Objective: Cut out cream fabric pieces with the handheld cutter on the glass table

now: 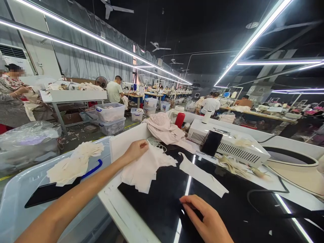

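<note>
The left hand (136, 151) curls at the cloth pile (145, 167) on the bench (121, 212), maybe to keep it steady. The right hand (207, 218) has bent fingers. I can't tell if either pinches anything.

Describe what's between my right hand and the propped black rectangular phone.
In the head view, a long pale fabric strip lies between your right hand and the phone.

Hands: two, one left hand (136, 150), one right hand (204, 217). Cloth: one pale pile (144, 170) by left hand, one pile (74, 165) over plastic tub (15, 216), one lacy heap (162, 125), one loose strip (202, 173); layers uncountable. One red spool (180, 119). One upright phone (212, 143). Ceiling fans (108, 8): at least three. Floor fan (101, 82): one.
</note>
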Tool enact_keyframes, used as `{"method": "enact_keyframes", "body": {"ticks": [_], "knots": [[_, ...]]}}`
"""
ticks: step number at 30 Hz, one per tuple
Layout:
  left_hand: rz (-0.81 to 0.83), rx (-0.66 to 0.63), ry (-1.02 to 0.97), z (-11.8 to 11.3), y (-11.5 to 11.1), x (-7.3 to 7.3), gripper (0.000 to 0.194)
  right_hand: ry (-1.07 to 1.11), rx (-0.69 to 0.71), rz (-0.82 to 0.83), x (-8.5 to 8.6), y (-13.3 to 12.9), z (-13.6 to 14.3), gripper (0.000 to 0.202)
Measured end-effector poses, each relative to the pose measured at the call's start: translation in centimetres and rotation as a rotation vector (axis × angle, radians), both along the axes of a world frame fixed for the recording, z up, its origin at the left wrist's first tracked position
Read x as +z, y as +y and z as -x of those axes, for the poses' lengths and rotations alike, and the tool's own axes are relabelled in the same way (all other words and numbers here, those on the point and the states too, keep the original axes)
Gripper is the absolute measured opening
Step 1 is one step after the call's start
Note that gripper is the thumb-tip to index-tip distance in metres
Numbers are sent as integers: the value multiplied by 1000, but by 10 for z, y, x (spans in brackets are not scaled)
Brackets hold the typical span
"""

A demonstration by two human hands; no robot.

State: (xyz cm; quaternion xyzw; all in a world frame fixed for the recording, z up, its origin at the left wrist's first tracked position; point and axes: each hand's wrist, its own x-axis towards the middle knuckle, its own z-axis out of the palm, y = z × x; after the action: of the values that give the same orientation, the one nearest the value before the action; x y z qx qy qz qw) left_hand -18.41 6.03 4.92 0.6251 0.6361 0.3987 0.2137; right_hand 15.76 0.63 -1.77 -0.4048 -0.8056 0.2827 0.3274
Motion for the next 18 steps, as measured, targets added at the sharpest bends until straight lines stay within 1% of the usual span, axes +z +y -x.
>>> {"method": "enact_keyframes", "body": {"ticks": [3, 5, 8, 10, 11, 13, 15, 16, 18], "knots": [[-22, -73, -127, -14, -7, 14, 26, 53, -42, 23, -1, -1, 0, 28], [-4, -149, -200, -27, -15, 22, 22, 110, -104, 56, 1, 0, 1, 33], [61, -294, -277, -50, -30, 29, 19, 208, -189, 125, 8, -1, 3, 50], [118, -396, -306, -66, -40, 30, 22, 293, -204, 176, 17, -5, 6, 63], [146, -442, -317, -74, -44, 29, 22, 340, -182, 219, 23, -8, 8, 69], [198, -517, -332, -88, -50, 28, 23, 429, -80, 368, 33, -16, 13, 73], [233, -564, -339, -100, -54, 26, 22, 468, 46, 548, 40, -25, 17, 67], [244, -577, -340, -105, -55, 25, 22, 470, 84, 614, 42, -30, 18, 63], [258, -586, -341, -113, -56, 23, 26, 465, 94, 666, 43, -37, 18, 59]]}}
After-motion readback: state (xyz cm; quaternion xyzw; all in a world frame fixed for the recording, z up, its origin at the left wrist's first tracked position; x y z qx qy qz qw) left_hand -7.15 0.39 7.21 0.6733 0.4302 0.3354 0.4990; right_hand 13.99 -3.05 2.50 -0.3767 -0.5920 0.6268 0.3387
